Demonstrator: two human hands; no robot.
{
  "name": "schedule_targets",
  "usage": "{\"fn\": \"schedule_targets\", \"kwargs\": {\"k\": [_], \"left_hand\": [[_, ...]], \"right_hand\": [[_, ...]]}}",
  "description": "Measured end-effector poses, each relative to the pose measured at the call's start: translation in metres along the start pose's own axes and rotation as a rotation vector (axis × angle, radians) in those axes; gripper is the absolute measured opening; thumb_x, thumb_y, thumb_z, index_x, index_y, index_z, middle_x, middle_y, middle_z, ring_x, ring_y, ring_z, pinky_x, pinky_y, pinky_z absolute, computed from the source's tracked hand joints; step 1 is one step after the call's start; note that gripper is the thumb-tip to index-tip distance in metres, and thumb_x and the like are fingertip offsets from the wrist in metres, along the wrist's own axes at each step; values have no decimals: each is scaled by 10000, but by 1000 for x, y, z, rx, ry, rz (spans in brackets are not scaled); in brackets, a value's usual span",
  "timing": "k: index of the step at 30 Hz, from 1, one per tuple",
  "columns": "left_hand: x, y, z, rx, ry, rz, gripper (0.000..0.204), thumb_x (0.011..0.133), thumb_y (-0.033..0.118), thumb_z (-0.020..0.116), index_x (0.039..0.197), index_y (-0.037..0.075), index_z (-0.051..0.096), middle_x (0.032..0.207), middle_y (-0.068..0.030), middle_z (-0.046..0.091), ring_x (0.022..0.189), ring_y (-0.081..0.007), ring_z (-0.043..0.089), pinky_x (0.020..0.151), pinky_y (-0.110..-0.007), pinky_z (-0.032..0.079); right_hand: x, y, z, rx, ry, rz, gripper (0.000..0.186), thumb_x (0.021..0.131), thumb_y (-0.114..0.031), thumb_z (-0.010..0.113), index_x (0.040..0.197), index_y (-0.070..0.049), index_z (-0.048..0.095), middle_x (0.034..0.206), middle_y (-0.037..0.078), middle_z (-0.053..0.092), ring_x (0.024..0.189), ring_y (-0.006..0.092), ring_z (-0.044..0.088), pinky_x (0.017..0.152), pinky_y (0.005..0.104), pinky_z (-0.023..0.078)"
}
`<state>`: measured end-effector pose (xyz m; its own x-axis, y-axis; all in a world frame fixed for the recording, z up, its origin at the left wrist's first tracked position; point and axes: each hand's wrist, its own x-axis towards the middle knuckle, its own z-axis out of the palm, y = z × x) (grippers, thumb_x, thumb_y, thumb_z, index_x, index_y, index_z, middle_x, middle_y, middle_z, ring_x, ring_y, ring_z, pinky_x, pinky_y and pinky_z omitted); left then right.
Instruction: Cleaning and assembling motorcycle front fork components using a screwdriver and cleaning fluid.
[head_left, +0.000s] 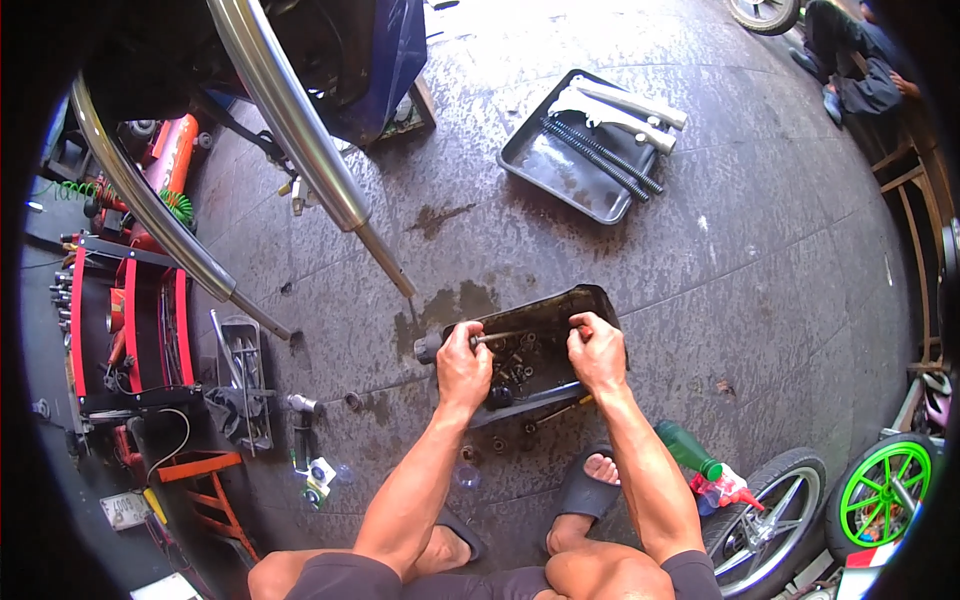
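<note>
My left hand (464, 368) is closed at the left end of a shallow black tray (545, 400). A dark ribbed cylindrical part (428, 348) sticks out from its outer side, and a thin metal rod (503, 336) points from its fingers toward the right. At the tray's right end, my right hand (598, 356) is curled with fingertips together around something small and reddish that I cannot make out. Between the hands, dark oily liquid and several small metal rings and fittings (518, 373) lie in the tray.
Two bare fork tubes (290, 120) hang at the upper left. Beyond, another black tray (520, 150) holds fork legs (625, 105) and springs (600, 158). A tool rack (130, 330) stands left; wheels (765, 525) and a green bottle (688, 450) lie right. Another person (860, 60) sits far right.
</note>
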<state>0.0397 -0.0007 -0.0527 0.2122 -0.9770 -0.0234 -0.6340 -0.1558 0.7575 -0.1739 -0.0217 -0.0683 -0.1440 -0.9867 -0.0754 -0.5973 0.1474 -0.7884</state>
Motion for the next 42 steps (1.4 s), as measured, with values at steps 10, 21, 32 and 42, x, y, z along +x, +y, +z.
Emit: {"fn": "schedule_targets", "kwargs": {"k": [10, 21, 32, 42], "left_hand": [[-6, 6, 18, 120, 5, -179, 179, 897, 123, 600, 996, 1, 515, 887, -270, 672, 873, -473, 655, 757, -547, 507], [-15, -15, 47, 353, -138, -223, 304, 833, 222, 700, 982, -37, 642, 942, -292, 667, 894, -467, 665, 803, -527, 538], [-20, -1, 36, -965, -186, -391, 230, 928, -36, 539, 1154, 8, 547, 1033, -97, 677, 957, -136, 659, 885, -292, 551], [-24, 4, 42, -1076, -422, -356, 270, 988, 148, 518, 1225, 43, 595, 1023, -16, 631, 872, -114, 616, 800, -298, 542]], "right_hand": [[-20, -14, -8, 4, -46, -43, 178, 821, -72, 659, 988, -17, 686, 885, 178, 698, 819, 358, 687, 740, 423, 555], [-28, 5, 4, -199, -130, -162, 164, 840, -104, 613, 978, -48, 682, 920, 185, 687, 835, 400, 680, 761, 483, 562], [-16, 1, -14, -11, -207, 17, 225, 833, -125, 682, 1038, -37, 708, 902, 179, 739, 843, 283, 732, 799, 381, 574], [-18, -27, -28, 862, -235, 252, 213, 877, -100, 683, 1053, 20, 669, 915, 91, 716, 796, 148, 686, 738, 298, 569]]}}
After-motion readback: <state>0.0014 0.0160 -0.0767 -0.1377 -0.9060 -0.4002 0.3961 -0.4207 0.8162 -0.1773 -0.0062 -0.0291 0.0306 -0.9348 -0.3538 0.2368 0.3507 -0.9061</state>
